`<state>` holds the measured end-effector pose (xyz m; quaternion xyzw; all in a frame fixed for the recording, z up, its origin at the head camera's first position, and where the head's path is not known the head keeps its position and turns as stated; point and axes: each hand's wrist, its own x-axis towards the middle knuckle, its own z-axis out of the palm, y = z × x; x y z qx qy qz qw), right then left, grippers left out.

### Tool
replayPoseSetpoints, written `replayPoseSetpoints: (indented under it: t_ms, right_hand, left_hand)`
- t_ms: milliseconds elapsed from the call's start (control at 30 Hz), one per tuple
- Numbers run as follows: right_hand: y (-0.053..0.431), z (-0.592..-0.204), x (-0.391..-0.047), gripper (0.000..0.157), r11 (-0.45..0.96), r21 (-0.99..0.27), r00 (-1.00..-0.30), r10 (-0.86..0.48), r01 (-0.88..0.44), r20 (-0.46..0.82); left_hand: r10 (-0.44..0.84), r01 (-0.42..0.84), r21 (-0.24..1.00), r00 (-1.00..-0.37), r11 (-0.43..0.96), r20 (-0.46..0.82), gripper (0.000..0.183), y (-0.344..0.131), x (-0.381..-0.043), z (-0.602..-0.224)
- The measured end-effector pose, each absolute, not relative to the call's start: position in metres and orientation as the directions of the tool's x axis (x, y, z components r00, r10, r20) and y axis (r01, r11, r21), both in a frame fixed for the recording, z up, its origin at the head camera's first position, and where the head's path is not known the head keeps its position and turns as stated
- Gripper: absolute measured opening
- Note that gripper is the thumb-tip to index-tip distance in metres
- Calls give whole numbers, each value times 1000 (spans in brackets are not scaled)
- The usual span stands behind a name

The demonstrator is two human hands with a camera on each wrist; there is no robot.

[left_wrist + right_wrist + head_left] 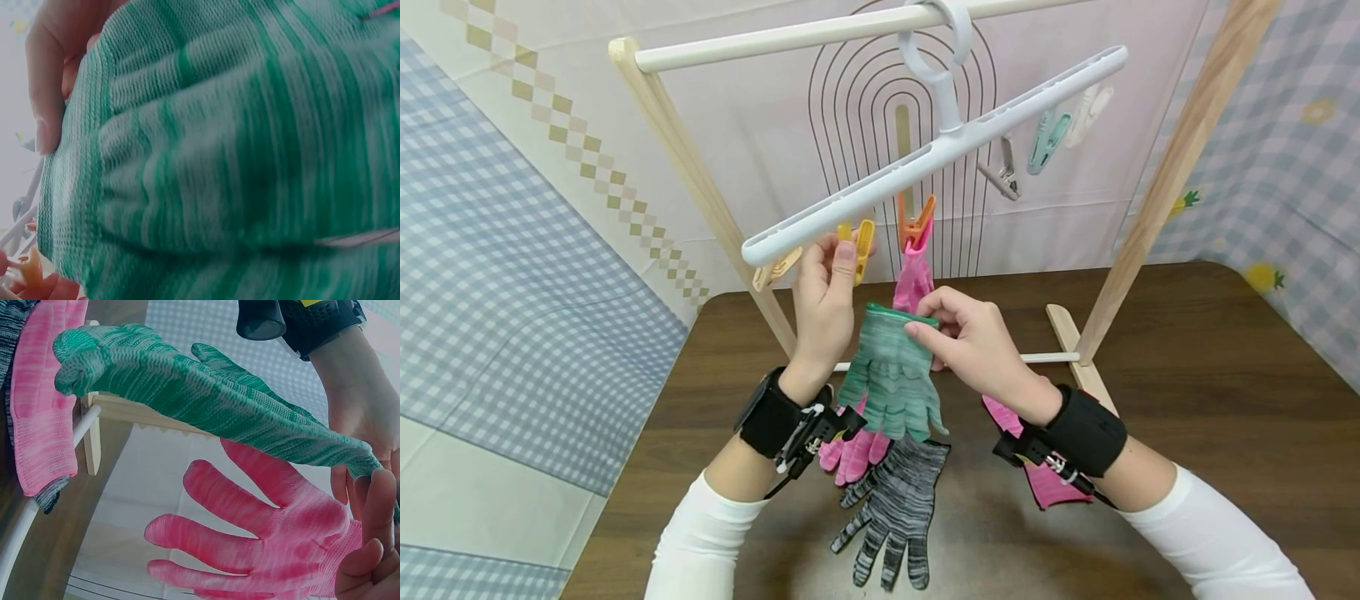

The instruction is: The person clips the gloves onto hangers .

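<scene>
My left hand (822,304) pinches a yellow clothespin (865,242) near the low end of the white hanger (940,150). Below it, my right hand (973,342) holds a green striped knit glove (891,367) by its cuff, thumb in front, and the glove's fingers hang down. In the left wrist view the green glove (219,144) fills most of the picture. Behind the glove, a pink glove (913,279) hangs from an orange clothespin (916,221). The right wrist view shows this pink glove (275,531) with its fingers spread.
A wooden stand with a white rod (775,42) carries the tilted hanger. Cream (775,268), grey (1002,175), teal (1048,142) and white (1087,115) clothespins hang from it. On the brown table (1210,433) lie a black-and-grey glove (895,508) and pink gloves (1048,483).
</scene>
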<state>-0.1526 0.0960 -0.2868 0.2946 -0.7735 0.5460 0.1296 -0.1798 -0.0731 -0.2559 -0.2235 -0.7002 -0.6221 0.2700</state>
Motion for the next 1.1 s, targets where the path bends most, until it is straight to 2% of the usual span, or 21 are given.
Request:
replayPoseSetpoints:
  t_ms: [100, 233, 400, 567, 700, 933, 1100]
  right_hand:
    - [97, -285, -154, 10, 232, -772, -797, -316, -592, 516]
    - [96, -285, -154, 10, 229, -772, -795, -321, -593, 516]
    - [95, -284, -154, 10, 223, -769, -789, -324, -599, 521]
    - [94, -284, -155, 10, 208, -772, -788, -322, -600, 526]
    - [94, -284, -156, 10, 194, -773, -783, -321, -604, 532]
    - [94, -282, -158, 9, 187, -771, -780, -319, -609, 538]
    - [94, -282, -160, 9, 187, -767, -778, -312, -613, 546]
  left_hand:
    - [-14, 659, 752, -752, 25, 659, 27, -71, -181, -254]
    - [-8, 594, 787, -799, -167, 601, 20, -70, -182, -253]
    - [2, 495, 799, -849, -341, 528, 22, -70, -182, -249]
    - [14, 459, 802, -865, -381, 502, 31, -70, -182, -247]
    - [19, 435, 818, -879, -375, 476, 48, -70, -183, -247]
    - [30, 442, 813, -873, -379, 488, 50, -71, -187, -248]
    - [73, 392, 823, -886, -412, 459, 54, -72, -187, -246]
